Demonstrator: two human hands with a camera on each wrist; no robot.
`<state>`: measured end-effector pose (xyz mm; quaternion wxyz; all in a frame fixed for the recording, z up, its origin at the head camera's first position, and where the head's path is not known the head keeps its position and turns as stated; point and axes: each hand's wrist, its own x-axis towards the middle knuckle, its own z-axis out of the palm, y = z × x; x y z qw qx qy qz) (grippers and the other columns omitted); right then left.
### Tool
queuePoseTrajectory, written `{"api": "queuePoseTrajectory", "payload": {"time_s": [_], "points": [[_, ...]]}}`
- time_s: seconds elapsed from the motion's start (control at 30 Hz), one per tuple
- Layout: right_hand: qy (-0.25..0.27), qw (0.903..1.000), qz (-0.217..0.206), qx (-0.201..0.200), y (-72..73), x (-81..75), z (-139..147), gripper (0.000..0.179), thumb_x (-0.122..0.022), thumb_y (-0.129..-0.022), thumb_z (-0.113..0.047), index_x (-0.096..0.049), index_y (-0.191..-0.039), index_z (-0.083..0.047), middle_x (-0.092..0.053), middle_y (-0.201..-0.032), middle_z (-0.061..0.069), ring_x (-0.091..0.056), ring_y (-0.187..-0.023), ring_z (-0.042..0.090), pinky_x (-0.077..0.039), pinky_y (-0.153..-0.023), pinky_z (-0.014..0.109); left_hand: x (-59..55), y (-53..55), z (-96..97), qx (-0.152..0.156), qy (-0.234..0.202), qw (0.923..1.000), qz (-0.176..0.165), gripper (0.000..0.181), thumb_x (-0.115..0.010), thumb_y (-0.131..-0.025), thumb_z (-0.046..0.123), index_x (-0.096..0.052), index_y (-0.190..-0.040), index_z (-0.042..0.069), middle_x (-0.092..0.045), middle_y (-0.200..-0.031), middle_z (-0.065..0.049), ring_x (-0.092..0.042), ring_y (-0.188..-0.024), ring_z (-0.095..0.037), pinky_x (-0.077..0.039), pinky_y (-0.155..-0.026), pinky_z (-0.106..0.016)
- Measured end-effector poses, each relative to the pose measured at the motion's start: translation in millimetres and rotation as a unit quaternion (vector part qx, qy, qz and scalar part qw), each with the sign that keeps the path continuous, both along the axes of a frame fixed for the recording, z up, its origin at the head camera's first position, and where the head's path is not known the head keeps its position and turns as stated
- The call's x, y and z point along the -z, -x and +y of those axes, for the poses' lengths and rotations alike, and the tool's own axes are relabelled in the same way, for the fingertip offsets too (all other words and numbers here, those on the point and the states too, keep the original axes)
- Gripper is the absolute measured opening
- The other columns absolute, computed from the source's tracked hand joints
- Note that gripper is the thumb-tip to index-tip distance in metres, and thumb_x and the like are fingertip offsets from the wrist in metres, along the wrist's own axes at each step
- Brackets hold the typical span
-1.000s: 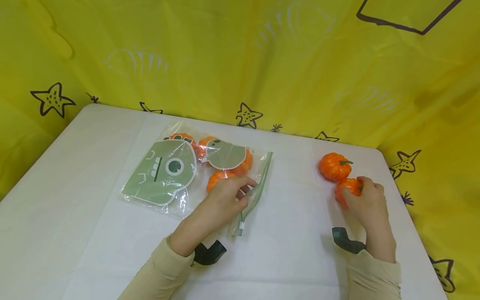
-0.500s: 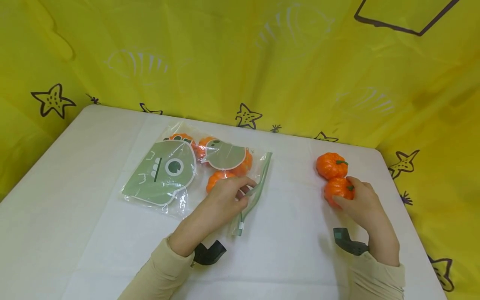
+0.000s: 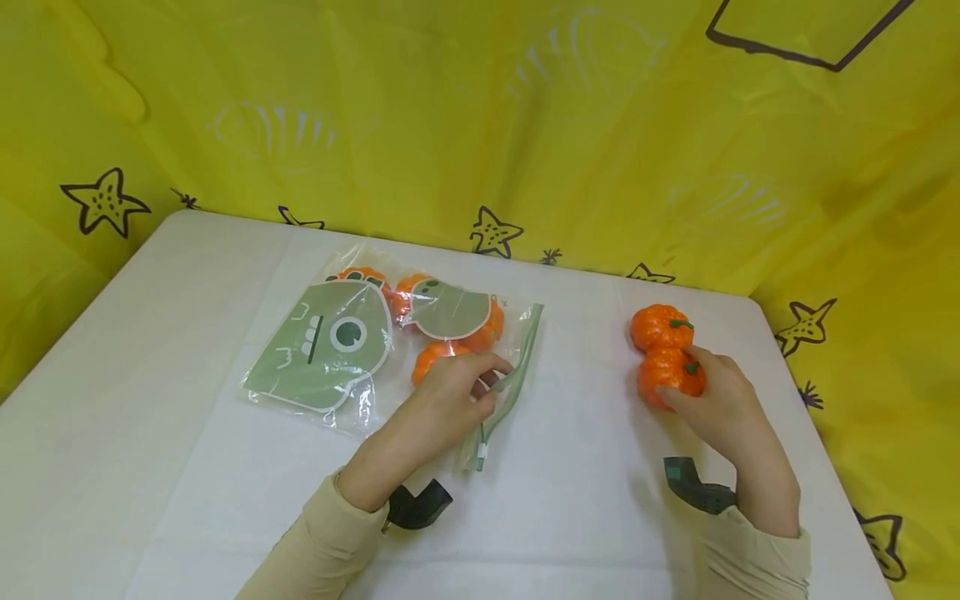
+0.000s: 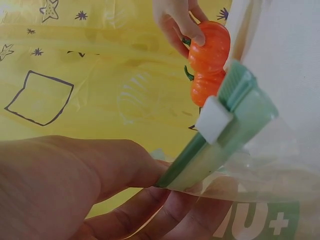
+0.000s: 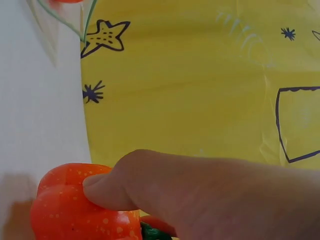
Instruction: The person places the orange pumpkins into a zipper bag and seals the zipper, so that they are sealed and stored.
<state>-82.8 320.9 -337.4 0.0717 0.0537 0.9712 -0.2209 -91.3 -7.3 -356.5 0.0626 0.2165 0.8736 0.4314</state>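
Observation:
My left hand (image 3: 446, 404) pinches the green-zipped edge of a clear plastic zip bag (image 3: 322, 392). Close up in the left wrist view, thumb and fingers grip that edge near a white slider (image 4: 214, 120). Several small orange pumpkins (image 3: 433, 358) lie inside the bag, partly behind its green printed shapes. Over on the right, my right hand (image 3: 727, 408) holds a small orange pumpkin (image 3: 662, 379) with a green stem, thumb on its near side. A second pumpkin (image 3: 655, 327) sits just behind, appearing to touch it.
Both stand on a white-covered table (image 3: 577, 500). A yellow curtain (image 3: 420, 125) with drawn starfish and fish rises along the back and sides. A dark curved device (image 3: 697, 487) shows at the right wrist, and another device (image 3: 420, 504) at the left.
My right hand has moved a little left with its pumpkin, and the pumpkin behind has shifted slightly left too. The left hand and bag have stayed put.

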Motion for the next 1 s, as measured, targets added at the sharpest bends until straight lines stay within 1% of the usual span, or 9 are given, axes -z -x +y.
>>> {"api": "queuePoseTrajectory", "payload": {"time_s": [0.1, 0.27, 0.33, 0.53, 0.67, 0.83, 1.0], "points": [[0.004, 0.9999, 0.005, -0.011, 0.2, -2.6, -5, 0.076, -0.065, -0.092, -0.028, -0.031, -0.146, 0.013, -0.037, -0.139, 0.042, -0.036, -0.127, 0.057, -0.031, -0.104, 0.07, -0.1, 0.2, 0.0, 0.0, -0.001, 1.0, 0.002, 0.029, -0.062, -0.084, -0.004, -0.07, -0.11, 0.005, -0.071, -0.092, -0.005, -0.066, -0.081, -0.016, -0.056, -0.074, -0.026], [0.02, 0.9995, -0.001, -0.024, -0.2, -5.2, -14, 0.076, -0.065, -0.093, -0.028, -0.03, -0.148, 0.009, -0.035, -0.143, 0.04, -0.035, -0.129, 0.056, -0.03, -0.105, 0.07, -0.6, 0.2, -0.6, 0.002, 0.001, 1.0, 0.001, 0.029, -0.062, -0.085, -0.004, -0.07, -0.111, 0.006, -0.071, -0.093, -0.004, -0.066, -0.082, -0.016, -0.056, -0.075, -0.026], [0.025, 0.9991, 0.001, -0.033, -0.8, -6.1, -18, 0.074, -0.065, -0.092, -0.028, -0.032, -0.148, 0.008, -0.037, -0.142, 0.039, -0.036, -0.128, 0.054, -0.031, -0.104, 0.07, -0.5, 0.3, -0.8, 0.003, 0.002, 1.0, 0.003, 0.03, -0.061, -0.085, -0.004, -0.07, -0.111, 0.006, -0.071, -0.093, -0.004, -0.066, -0.082, -0.016, -0.056, -0.075, -0.027], [0.045, 0.9966, 0.006, -0.069, -2.2, -8.5, -32, 0.07, -0.067, -0.092, -0.025, -0.036, -0.147, 0.005, -0.038, -0.148, 0.032, -0.036, -0.133, 0.051, -0.03, -0.107, 0.069, 0.3, 0.2, -0.8, 0.0, 0.002, 1.0, 0.003, 0.029, -0.061, -0.085, -0.003, -0.07, -0.111, 0.006, -0.071, -0.093, -0.005, -0.066, -0.082, -0.016, -0.057, -0.075, -0.027], [0.057, 0.9942, 0.008, -0.091, -2.9, -8.7, -41, 0.07, -0.068, -0.091, -0.025, -0.038, -0.147, 0.003, -0.039, -0.149, 0.03, -0.039, -0.133, 0.049, -0.035, -0.105, 0.067, -0.2, 0.0, -0.8, -0.003, 0.0, 1.0, 0.0, 0.028, -0.062, -0.085, -0.003, -0.07, -0.11, 0.006, -0.072, -0.093, -0.005, -0.066, -0.082, -0.017, -0.056, -0.075, -0.026], [0.069, 0.9902, 0.024, -0.119, -3.9, -7.7, -51, 0.065, -0.07, -0.09, -0.022, -0.044, -0.143, 0.004, -0.046, -0.144, 0.028, -0.046, -0.126, 0.045, -0.043, -0.1, 0.063, -0.9, 0.4, -0.6, 0.002, -0.004, 1.0, -0.002, 0.028, -0.062, -0.086, -0.003, -0.069, -0.112, 0.005, -0.072, -0.094, -0.005, -0.067, -0.083, -0.017, -0.056, -0.074, -0.026], [0.085, 0.986, 0.028, -0.141, -4.4, -3.7, -59, 0.063, -0.071, -0.09, -0.024, -0.046, -0.142, 0.002, -0.051, -0.14, 0.025, -0.05, -0.122, 0.04, -0.045, -0.099, 0.06, -2.5, 0.2, 0.2, 0.004, -0.004, 1.0, -0.007, 0.028, -0.063, -0.086, -0.002, -0.069, -0.113, 0.004, -0.072, -0.097, -0.006, -0.067, -0.083, -0.017, -0.056, -0.074, -0.026]]}}
